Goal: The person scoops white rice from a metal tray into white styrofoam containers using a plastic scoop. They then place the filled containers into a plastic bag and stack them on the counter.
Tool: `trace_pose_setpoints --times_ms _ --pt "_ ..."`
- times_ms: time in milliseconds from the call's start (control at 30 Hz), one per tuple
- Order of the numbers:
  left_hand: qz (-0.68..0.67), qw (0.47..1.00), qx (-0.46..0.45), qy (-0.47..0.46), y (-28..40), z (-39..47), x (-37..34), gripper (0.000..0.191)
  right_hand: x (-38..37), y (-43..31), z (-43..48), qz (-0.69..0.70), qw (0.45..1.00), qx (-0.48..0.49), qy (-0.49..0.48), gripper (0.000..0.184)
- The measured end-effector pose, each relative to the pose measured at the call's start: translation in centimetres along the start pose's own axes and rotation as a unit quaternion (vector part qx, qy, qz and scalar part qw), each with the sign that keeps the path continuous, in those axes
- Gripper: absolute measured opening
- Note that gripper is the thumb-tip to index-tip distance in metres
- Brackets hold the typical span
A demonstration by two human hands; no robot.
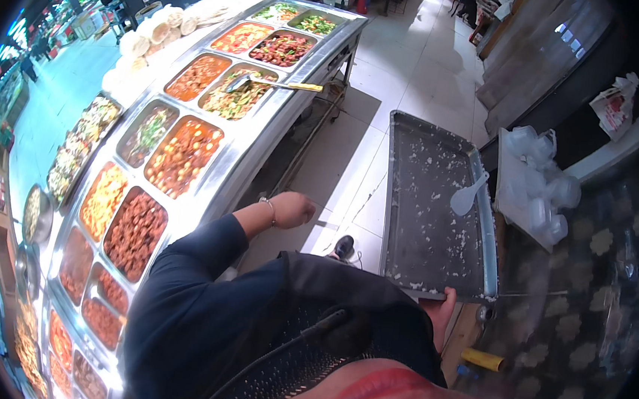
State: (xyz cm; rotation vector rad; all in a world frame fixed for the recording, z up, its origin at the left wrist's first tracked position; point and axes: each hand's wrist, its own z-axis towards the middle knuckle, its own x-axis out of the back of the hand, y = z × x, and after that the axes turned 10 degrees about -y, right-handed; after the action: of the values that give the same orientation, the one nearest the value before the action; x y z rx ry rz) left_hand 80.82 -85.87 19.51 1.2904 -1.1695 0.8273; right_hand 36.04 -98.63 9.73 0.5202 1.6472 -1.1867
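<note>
My left hand (291, 211) is in the air between the food counter and the dark tray, fingers curled in and nothing seen in it. A bracelet (267, 205) circles that wrist. My right hand (441, 313) grips the near rim of a large dark metal tray (425, 219), a finger or thumb showing over the edge; my body partly hides the arm. White bits like cooked rice are scattered over the tray's bottom. A translucent white rice paddle (468, 195) lies at the tray's right side, its handle on the rim.
The steel food counter (227, 161) on my left holds several pans of cooked dishes. A ladle (275, 83) with a yellow handle lies across one pan. Flatbreads (161, 27) are piled behind. To the right, clear plastic containers (546, 183) stand on a white board. A yellow roll (482, 360) lies nearby.
</note>
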Motion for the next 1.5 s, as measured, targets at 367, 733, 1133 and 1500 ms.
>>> trace_pose_setpoints --times_ms 367,733,1133,1500 --pt "-0.152 0.97 0.187 0.01 -11.8 16.4 15.1 0.029 -13.7 -9.2 38.5 0.037 0.999 0.006 0.011 0.043" --pt "-0.177 0.976 0.097 0.083 -27.2 45.9 36.0 0.008 -26.5 -16.7 69.3 0.016 0.998 0.032 0.042 0.044" --pt "0.006 0.995 -0.015 0.093 -25.2 82.5 57.2 0.02 -22.1 -34.7 94.9 0.082 0.99 0.101 0.046 0.042" --pt "0.181 0.956 0.097 -0.207 -50.8 83.0 48.3 0.028 -26.9 -44.4 113.3 0.119 0.984 0.094 0.088 0.035"
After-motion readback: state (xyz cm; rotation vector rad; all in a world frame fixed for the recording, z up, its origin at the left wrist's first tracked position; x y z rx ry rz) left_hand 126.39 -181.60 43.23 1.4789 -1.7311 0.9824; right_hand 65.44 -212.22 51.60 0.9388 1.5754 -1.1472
